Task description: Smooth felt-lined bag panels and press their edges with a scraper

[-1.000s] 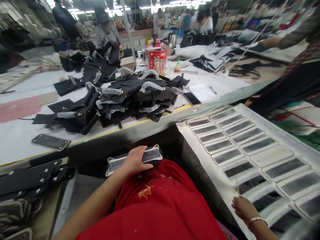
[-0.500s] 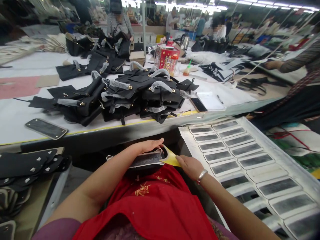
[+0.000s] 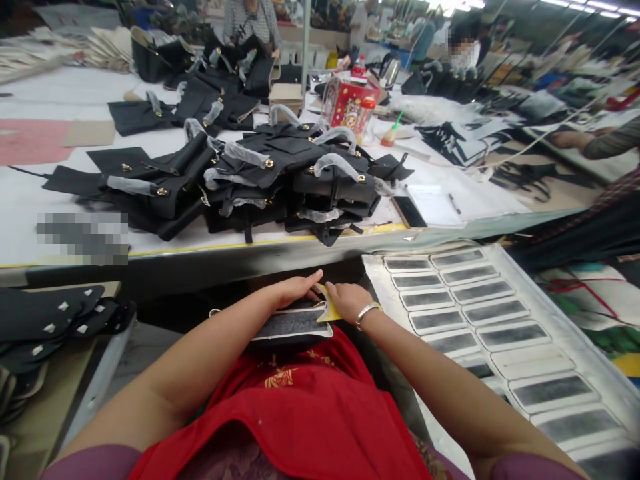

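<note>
Hands (image 3: 350,303) have room above; the table (image 3: 320,253) blocks ahead

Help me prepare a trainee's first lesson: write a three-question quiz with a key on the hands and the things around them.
1. True or false: the right hand holds a yellow piece.
2. On which of the person's wrists is the silver bracelet?
3. What lies beside the phone? A) red bucket B) white paper C) kettle

Key: 1. True. 2. The right. 3. B.

Bag workshop, piled black bags (image 3: 250,167), long worktable (image 3: 480,200), strip lights (image 3: 600,7)
</note>
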Demonstrator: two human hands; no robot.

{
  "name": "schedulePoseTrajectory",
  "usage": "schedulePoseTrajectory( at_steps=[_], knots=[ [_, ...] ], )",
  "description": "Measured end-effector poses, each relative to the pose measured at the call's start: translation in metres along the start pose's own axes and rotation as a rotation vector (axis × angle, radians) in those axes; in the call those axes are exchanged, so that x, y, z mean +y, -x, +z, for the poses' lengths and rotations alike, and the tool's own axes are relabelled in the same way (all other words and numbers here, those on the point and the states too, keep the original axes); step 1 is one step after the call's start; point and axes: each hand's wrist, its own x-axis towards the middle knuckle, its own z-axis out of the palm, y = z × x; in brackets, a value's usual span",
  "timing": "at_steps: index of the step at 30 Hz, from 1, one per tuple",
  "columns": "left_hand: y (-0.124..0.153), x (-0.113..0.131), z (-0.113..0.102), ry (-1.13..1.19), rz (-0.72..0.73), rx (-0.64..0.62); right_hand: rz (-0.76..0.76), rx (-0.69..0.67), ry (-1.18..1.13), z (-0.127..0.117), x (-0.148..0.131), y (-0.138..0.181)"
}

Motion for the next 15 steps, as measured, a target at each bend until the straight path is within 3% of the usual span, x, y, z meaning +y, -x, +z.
schedulePoseTrajectory(
  at_steps=[5, 9, 15],
  knots=[
    [-0.003, -0.005, -0.006, 0.156, -0.025, -0.074, -0.018, 0.034, 0.086, 0.0, -0.002, 0.004],
    [0.005, -0.003, -0.008, 0.112, 0.053, -0.119, -0.091, 0.048, 0.144, -0.002, -0.002, 0.003],
    [0.013, -0.007, -0.01, -0.045, 0.045, -0.103, -0.191, 0.046, 0.175, -0.004, -0.002, 0.004]
  ],
)
